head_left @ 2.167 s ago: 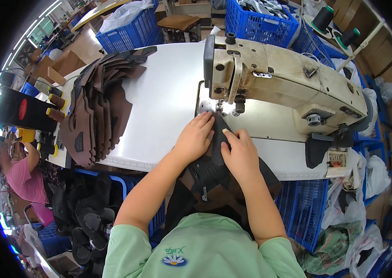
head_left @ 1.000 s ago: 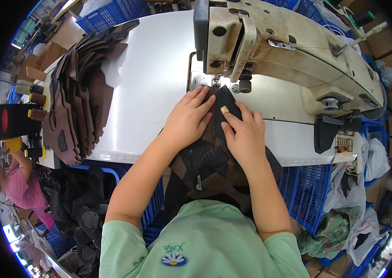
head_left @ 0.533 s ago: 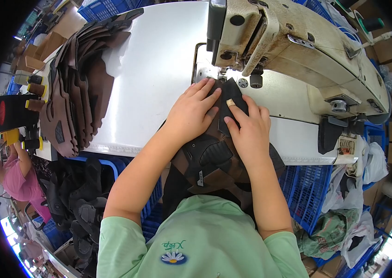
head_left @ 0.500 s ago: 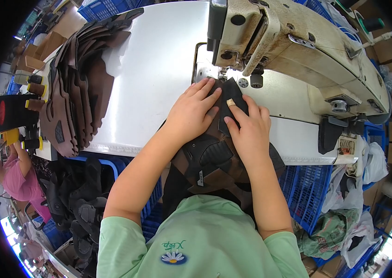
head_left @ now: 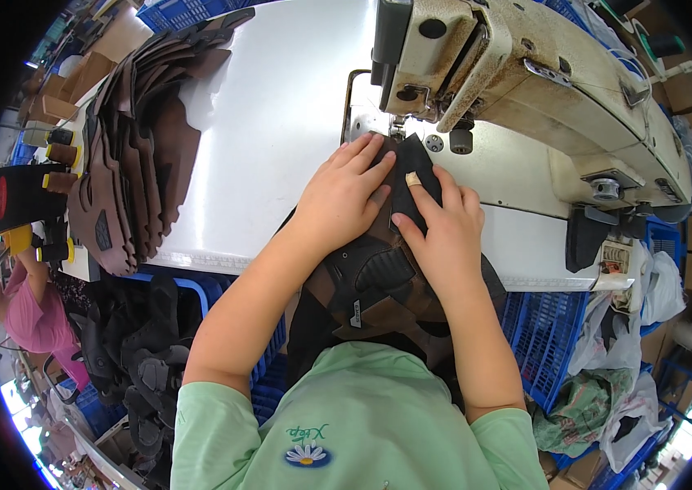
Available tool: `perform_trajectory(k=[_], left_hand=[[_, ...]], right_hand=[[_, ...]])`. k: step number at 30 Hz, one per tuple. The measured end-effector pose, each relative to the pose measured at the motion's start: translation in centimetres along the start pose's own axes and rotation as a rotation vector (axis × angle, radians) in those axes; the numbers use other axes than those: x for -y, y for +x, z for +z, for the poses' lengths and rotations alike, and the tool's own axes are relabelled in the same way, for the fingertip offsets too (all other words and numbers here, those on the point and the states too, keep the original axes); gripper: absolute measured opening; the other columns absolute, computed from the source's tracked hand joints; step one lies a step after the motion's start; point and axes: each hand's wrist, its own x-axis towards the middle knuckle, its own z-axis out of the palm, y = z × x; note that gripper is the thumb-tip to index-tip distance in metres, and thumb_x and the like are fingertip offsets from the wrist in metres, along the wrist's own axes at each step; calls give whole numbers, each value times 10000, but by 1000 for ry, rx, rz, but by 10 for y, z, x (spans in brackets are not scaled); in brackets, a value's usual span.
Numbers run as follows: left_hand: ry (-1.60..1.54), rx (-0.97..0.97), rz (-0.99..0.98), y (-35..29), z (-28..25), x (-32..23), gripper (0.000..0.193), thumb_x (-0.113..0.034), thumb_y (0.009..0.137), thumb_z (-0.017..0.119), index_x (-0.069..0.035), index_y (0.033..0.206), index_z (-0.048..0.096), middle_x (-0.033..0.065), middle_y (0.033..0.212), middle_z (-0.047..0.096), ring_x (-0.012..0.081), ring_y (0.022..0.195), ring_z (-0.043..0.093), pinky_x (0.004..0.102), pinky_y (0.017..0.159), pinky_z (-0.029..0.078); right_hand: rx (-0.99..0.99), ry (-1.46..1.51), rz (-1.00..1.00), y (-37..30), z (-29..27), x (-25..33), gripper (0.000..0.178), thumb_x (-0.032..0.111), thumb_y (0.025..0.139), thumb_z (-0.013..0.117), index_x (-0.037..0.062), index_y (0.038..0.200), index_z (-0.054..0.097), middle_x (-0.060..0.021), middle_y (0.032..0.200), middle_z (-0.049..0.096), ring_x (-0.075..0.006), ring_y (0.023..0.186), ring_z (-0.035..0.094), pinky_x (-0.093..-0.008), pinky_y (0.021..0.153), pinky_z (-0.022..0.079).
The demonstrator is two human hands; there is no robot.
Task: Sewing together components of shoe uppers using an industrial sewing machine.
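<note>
A brown and black shoe upper (head_left: 385, 273) lies under the sewing machine's presser foot (head_left: 397, 124), its lower part hanging over the table edge onto my lap. My left hand (head_left: 344, 192) rests flat on its left side, fingers stretched toward the needle area. On the right, my right hand (head_left: 448, 224) grips a black flap (head_left: 413, 167) of the upper between thumb and fingers. Its index finger has a pale tape wrap at the tip. The sewing machine (head_left: 526, 90) stands just beyond both hands. The stitching point is partly hidden behind the machine head.
Brown upper pieces (head_left: 129, 163) lie stacked on the white table (head_left: 272, 106) at left. Thread spools (head_left: 62, 155) stand beyond them. Black shoe parts (head_left: 146, 335) fill a bin below. A blue crate (head_left: 546, 343) sits at lower right. Another person (head_left: 35, 310) is at far left.
The machine and table appear shifted slightly to the right in view. Both hands stay on the upper in nearly the same pose; the black flap shows a little more beside the right index finger.
</note>
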Motion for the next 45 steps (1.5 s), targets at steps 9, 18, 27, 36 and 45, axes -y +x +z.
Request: perform_trajectory(k=[9,18,27,36,45], left_hand=[[3,3,-2,0,0,-2,447,-134,866,659,-19,1296,619,202,1424,520,359,1364,443,430,1112,391],[8,11,8,2,0,0,449,-123,864,657,-16,1298,615,203,1425,517,365,1364,439,436,1117,384],[-48,-15,-5,12,2,6,412,-86,845,659,-2,1246,615,212,1406,527,370,1364,437,445,1122,379],[-48,-32,14,19,3,13,392,-94,841,666,1,1219,624,209,1404,529,371,1358,444,440,1120,384],[-61,-35,14,22,2,13,381,-85,831,669,11,1198,634,220,1391,536,373,1360,442,442,1117,387]], right_hand=[[-43,-40,-22,-3,4,2,502,314,789,769,128,1244,666,-133,1389,517,-338,1141,491,-462,944,398],[-38,4,-25,0,5,-1,511,312,782,772,129,1248,667,-134,1380,521,-331,1126,492,-457,941,400],[-49,-16,-53,11,7,-7,517,308,783,771,131,1256,660,-133,1370,536,-330,1122,494,-456,933,399],[-57,-24,-51,19,9,-7,492,316,802,758,134,1248,659,-105,1336,548,-324,1114,494,-451,921,389],[11,11,-4,22,6,-7,481,348,829,731,134,1255,671,-128,1421,525,-342,1168,472,-461,1015,359]])
